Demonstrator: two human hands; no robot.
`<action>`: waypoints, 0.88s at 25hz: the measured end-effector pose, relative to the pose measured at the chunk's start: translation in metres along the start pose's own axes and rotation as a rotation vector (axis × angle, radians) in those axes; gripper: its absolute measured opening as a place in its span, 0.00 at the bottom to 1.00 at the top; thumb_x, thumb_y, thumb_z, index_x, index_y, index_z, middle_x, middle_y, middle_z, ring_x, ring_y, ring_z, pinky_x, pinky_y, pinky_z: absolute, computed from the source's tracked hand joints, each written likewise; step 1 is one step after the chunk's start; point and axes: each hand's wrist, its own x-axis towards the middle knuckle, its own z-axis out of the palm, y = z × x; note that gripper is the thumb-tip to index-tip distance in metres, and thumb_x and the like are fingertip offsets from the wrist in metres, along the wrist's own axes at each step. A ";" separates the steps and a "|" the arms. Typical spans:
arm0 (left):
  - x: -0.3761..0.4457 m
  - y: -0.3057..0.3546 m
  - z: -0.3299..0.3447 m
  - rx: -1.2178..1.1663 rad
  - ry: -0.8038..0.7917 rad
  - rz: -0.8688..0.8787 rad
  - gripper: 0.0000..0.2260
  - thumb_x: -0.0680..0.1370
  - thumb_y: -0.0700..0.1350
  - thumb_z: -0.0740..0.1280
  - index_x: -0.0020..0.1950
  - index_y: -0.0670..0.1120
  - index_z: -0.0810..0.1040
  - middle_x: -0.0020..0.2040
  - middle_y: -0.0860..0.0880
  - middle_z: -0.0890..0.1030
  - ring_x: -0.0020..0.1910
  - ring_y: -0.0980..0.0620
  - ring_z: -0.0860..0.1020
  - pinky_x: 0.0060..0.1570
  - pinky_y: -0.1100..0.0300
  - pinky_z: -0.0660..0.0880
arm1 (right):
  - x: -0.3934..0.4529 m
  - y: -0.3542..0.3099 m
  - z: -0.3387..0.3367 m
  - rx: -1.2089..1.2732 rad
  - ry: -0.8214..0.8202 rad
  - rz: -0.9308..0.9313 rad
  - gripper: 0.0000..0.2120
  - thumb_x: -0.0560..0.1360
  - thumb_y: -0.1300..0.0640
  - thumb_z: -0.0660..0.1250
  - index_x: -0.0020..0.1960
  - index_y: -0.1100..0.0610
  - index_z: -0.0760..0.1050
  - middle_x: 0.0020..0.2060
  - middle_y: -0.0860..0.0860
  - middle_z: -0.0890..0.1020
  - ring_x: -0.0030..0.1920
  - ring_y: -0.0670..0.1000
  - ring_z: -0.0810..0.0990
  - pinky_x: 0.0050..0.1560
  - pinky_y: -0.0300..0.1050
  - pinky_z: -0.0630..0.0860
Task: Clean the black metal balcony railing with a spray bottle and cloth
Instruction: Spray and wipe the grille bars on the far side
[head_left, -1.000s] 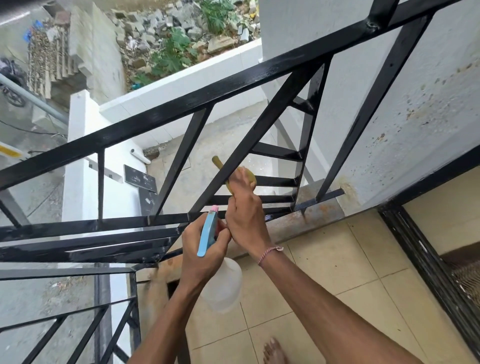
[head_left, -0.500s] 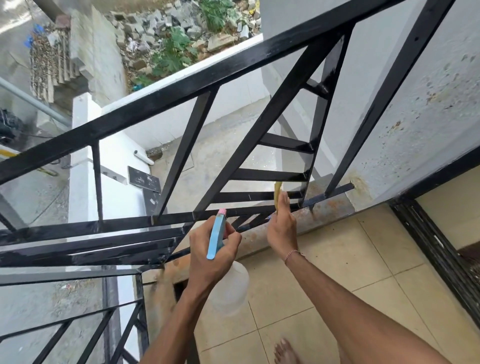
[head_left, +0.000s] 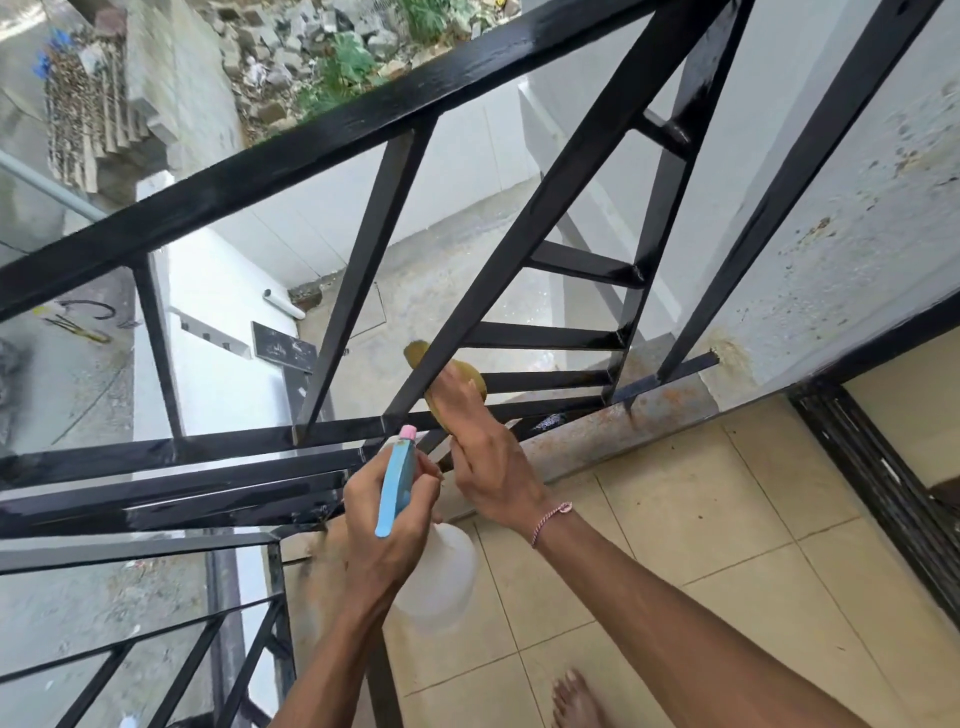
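Balcony floor (head_left: 675, 519) of beige tile, street below. Railing (head_left: 332, 140) black, wet sheen. Right hand (head_left: 488, 457) holds yellow cloth (head_left: 470, 371) against a slanted bar (head_left: 519, 249) near its foot; the bar's long axis rises up and right, away from that hand. Left hand (head_left: 384, 525) grips spray bottle (head_left: 431, 582), nozzle toward lower rails, slightly farther from the bar. Judgement: the wipe should run up along this bar.
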 end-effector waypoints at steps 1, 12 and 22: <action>-0.001 0.000 0.004 -0.002 -0.040 -0.008 0.09 0.72 0.46 0.65 0.41 0.42 0.80 0.37 0.47 0.80 0.40 0.39 0.81 0.35 0.34 0.80 | -0.005 0.017 -0.001 -0.063 -0.003 -0.039 0.38 0.73 0.76 0.52 0.81 0.59 0.52 0.81 0.54 0.55 0.81 0.52 0.51 0.78 0.54 0.60; 0.009 0.012 0.063 -0.064 -0.280 -0.057 0.06 0.72 0.42 0.65 0.41 0.41 0.79 0.35 0.43 0.81 0.31 0.42 0.82 0.32 0.51 0.81 | -0.030 0.186 -0.080 -0.098 -0.169 0.663 0.34 0.80 0.70 0.55 0.82 0.49 0.53 0.79 0.50 0.61 0.76 0.56 0.65 0.75 0.43 0.57; -0.021 0.010 0.054 -0.089 -0.051 -0.085 0.06 0.75 0.43 0.67 0.42 0.40 0.77 0.32 0.40 0.77 0.28 0.51 0.75 0.28 0.65 0.72 | 0.011 0.010 -0.035 0.060 -0.055 0.257 0.37 0.73 0.75 0.54 0.78 0.53 0.64 0.69 0.56 0.73 0.70 0.55 0.68 0.73 0.44 0.62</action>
